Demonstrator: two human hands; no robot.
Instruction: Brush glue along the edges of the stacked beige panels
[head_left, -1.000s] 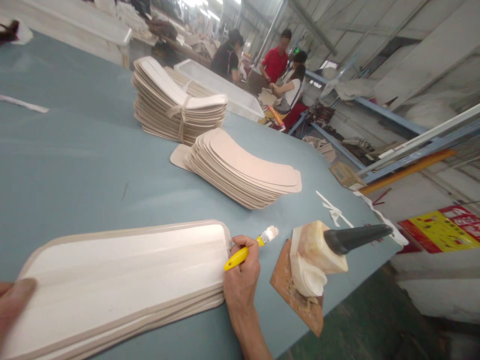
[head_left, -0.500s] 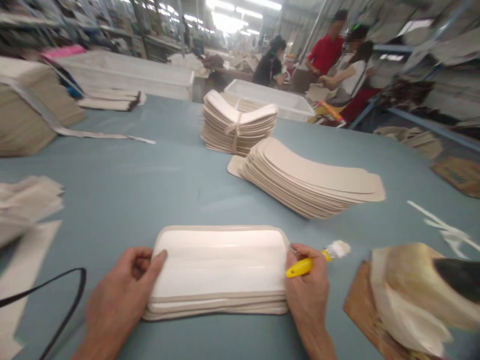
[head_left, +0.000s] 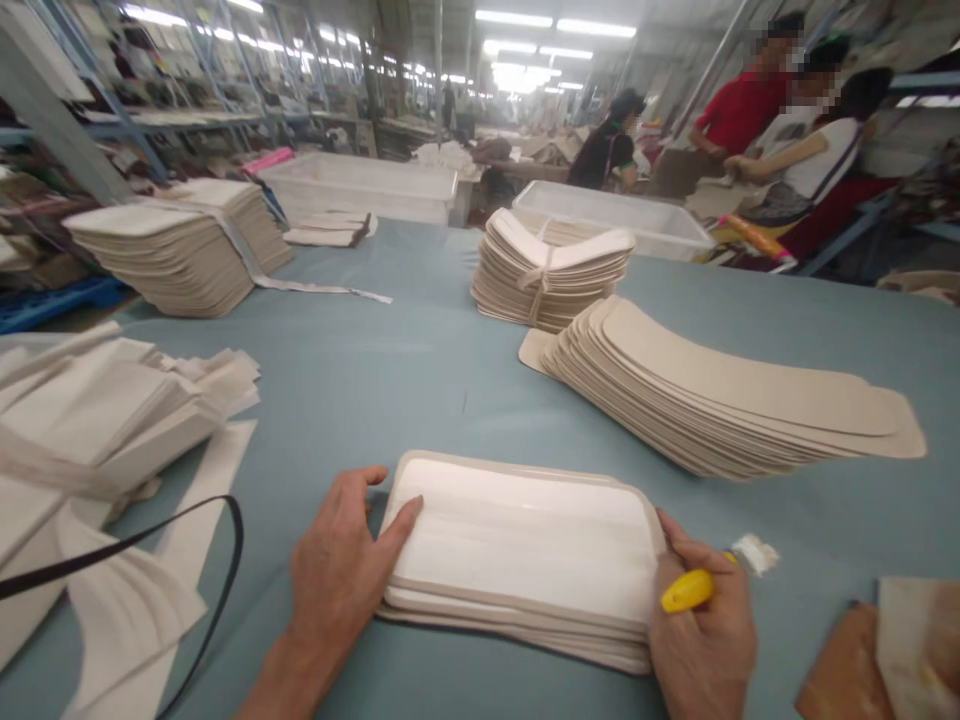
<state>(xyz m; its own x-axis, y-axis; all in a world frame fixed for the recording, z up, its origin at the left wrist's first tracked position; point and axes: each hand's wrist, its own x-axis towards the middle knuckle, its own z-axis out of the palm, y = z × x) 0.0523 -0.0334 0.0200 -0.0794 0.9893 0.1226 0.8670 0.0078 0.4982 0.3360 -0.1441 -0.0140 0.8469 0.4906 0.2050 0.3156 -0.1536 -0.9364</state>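
A short stack of cream rounded rectangular panels (head_left: 517,530) lies on the table in front of me, its top piece white with a beige border. My left hand (head_left: 337,550) is at the stack's left end, thumb on the top panel and the other fingers spread along the edge. At the right end, my right hand (head_left: 705,610) is closed round a brush with a yellow handle (head_left: 688,591). Its whitish, caked bristles (head_left: 756,554) point away to the right. The fingers of that hand also touch the panels' right edge.
Beyond lie a fanned stack of beige panels (head_left: 720,380) and a tied bundle (head_left: 551,265). At left are a strapped pile (head_left: 180,250), loose white strips (head_left: 105,410) and a black cord (head_left: 234,540). A brown piece (head_left: 844,660) is at right. Co-workers (head_left: 810,140) are behind plastic bins (head_left: 360,185).
The view has swung left, so things appear farther right. My left hand's fingers have straightened at the panels' edge. The brush stays in my right hand.
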